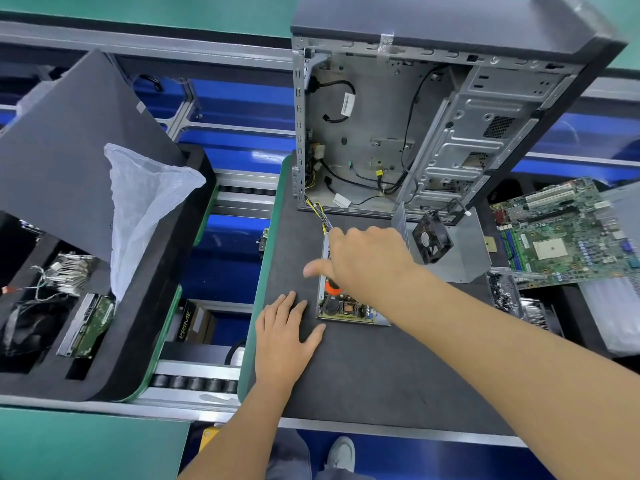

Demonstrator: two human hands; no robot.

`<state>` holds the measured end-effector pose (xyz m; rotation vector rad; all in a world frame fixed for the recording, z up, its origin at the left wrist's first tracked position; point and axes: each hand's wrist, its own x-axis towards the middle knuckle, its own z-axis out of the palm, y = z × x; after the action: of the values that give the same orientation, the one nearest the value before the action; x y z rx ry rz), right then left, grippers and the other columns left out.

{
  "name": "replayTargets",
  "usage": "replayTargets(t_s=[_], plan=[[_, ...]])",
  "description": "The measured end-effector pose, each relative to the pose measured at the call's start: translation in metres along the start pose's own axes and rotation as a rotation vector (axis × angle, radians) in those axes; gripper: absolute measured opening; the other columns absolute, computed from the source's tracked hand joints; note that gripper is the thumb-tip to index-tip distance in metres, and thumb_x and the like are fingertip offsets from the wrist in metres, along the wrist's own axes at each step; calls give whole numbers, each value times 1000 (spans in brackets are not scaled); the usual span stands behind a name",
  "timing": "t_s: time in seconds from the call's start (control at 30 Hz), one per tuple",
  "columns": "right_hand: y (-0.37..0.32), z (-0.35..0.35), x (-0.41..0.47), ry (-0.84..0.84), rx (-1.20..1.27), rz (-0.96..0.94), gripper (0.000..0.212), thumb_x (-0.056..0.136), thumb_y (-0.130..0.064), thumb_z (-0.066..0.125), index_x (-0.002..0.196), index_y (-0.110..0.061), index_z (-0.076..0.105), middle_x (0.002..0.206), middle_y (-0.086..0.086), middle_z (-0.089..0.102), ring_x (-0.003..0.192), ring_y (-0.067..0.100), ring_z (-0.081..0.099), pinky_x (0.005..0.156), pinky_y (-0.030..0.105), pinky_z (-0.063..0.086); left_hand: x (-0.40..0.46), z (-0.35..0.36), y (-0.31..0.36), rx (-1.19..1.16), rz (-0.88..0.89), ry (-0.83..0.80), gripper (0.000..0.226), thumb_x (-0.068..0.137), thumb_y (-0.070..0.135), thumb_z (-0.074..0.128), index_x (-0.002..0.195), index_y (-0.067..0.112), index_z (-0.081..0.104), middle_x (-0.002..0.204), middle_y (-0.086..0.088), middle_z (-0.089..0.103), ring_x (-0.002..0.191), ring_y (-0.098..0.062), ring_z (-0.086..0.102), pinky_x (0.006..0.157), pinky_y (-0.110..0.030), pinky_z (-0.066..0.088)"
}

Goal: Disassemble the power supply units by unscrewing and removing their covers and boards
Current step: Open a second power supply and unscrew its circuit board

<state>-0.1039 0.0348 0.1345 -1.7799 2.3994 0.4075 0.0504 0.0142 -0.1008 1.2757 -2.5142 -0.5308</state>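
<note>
A dark work mat (363, 375) with a green edge is seen across the middle of the bench. At its far end an opened computer case (415, 126) is stood upright, its side panel off, and loose black cables are seen inside it. To the left, a black foam tray (145, 306) is set apart from the mat; a clear plastic bag (145, 206) is draped over its rim, and a hard drive (88, 323) is laid in one of its compartments. To the right of the mat a green motherboard (568, 230) is seen lying tilted. Just in front of the case, a grey metal cover (464, 251) is placed with a black fan (431, 241) leaning on it.

The power supply board (349, 308), still seated in its shallow metal base, is laid flat on the mat just in front of the case, and a bundle of coloured wires (318, 211) is run from it back into the case. The right hand (363, 261) is closed around an orange-handled screwdriver (333, 288), which is held down over the board. The left hand (285, 329) is laid flat and open on the mat, its fingertips just beside the board's left edge; contact with the base cannot be told.
</note>
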Motion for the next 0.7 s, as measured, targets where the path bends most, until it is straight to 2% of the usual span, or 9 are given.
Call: replayTargets(t_s=[0.13, 0.23, 0.3, 0.4, 0.47, 0.53, 0.57, 0.63, 0.7], plan=[[2, 5, -1, 103, 11, -83, 37, 101, -46, 42, 116, -12, 47, 71, 1, 43, 84, 32, 60, 57, 33, 30, 0, 0, 0, 1, 7, 13, 55, 90, 55, 66, 132, 20, 64, 148, -1, 52, 139, -24, 42, 117, -46, 32], [5, 8, -1, 16, 209, -187, 34, 93, -29, 56, 122, -17, 42, 105, 4, 53, 94, 29, 48, 76, 39, 43, 0, 0, 0, 0, -7, -6, 56, 91, 58, 61, 135, 23, 61, 151, 1, 49, 140, -22, 40, 118, -44, 29], [3, 9, -2, -50, 262, -223, 40, 89, -23, 60, 124, -24, 40, 118, 3, 44, 97, 25, 33, 85, 39, 37, 0, -1, 0, 2, -7, -12, 56, 92, 59, 60, 136, 24, 61, 151, 2, 49, 141, -21, 39, 119, -43, 27], [0, 9, -2, -94, 188, -135, 55, 86, -55, 64, 121, -24, 36, 107, 4, 36, 99, 27, 30, 81, 42, 31, 0, 0, -1, 6, 3, -5, 57, 91, 57, 62, 136, 23, 60, 149, 1, 51, 139, -22, 41, 118, -44, 29], [-1, 4, -3, -75, 94, -8, 67, 82, -79, 46, 110, -19, 35, 84, 3, 39, 86, 26, 39, 69, 37, 32, 0, 0, 0, 1, -1, -5, 57, 91, 57, 62, 136, 22, 60, 148, 0, 51, 139, -22, 41, 117, -45, 30], [-2, -1, -3, 13, 3, 38, 61, 89, -77, 30, 102, -17, 36, 69, 0, 43, 66, 23, 45, 56, 32, 27, 0, -1, 1, 0, -14, -11, 56, 91, 58, 60, 136, 23, 60, 150, 1, 49, 140, -22, 39, 118, -44, 29], [-2, -1, -2, 50, -32, 20, 55, 95, -70, 29, 102, -17, 40, 73, 0, 51, 69, 25, 52, 55, 31, 26, 0, -1, 1, -5, -10, -8, 56, 91, 58, 61, 135, 23, 61, 150, 1, 49, 140, -22, 40, 118, -44, 29], [-2, 1, -2, 85, -39, -30, 42, 103, -53, 32, 111, -14, 45, 95, 3, 64, 90, 29, 63, 61, 32, 29, 0, -2, 1, -15, -3, -1, 55, 91, 56, 63, 134, 21, 62, 150, 0, 50, 140, -23, 41, 118, -44, 29], [-3, 4, -3, 91, 4, -79, 33, 103, -43, 40, 120, -14, 41, 109, 8, 62, 102, 32, 58, 69, 35, 30, 0, -2, 1, -14, -10, -11, 56, 92, 57, 61, 136, 22, 61, 151, 1, 48, 141, -22, 39, 119, -43, 26]])
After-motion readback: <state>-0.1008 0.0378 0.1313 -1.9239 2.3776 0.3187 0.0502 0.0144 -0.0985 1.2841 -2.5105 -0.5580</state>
